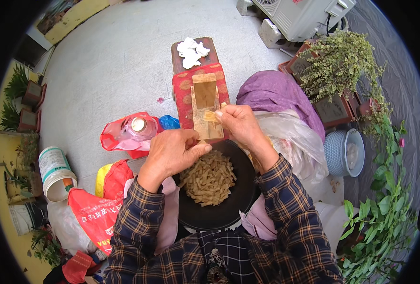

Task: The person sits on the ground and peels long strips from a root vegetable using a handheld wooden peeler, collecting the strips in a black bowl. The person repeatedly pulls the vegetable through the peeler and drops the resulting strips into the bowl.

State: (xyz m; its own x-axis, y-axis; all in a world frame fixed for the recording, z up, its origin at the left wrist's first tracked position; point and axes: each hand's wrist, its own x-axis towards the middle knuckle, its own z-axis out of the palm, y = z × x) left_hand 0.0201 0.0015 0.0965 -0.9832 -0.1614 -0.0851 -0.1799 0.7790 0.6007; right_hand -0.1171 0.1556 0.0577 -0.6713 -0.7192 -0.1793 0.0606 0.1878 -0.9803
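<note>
My right hand (pixel 242 124) pinches a flat, yellowish-brown strip (pixel 211 116) between thumb and fingers, over a wooden board with a raised block (pixel 205 92). At the near left corner of this wooden piece is my left hand (pixel 176 151), its thumb stretched toward the board's edge. Something small and tan shows by that thumb, but whether it is gripped is unclear. Below both hands sits a round black pan (pixel 210 222), holding a heap of short brown folded pieces (pixel 208 179). Under the wooden piece, a red patterned cloth (pixel 183 88) covers part of a narrow wooden bench (pixel 176 62).
Crumpled white tissues (pixel 192 51) lie on the bench's far end. Left are a red bag (pixel 110 136) with a bottle (pixel 138 125) and a tipped white bucket (pixel 57 163). To the right, a purple cloth (pixel 274 90), clear plastic (pixel 290 135), a blue basket (pixel 334 152) and potted plants (pixel 341 64).
</note>
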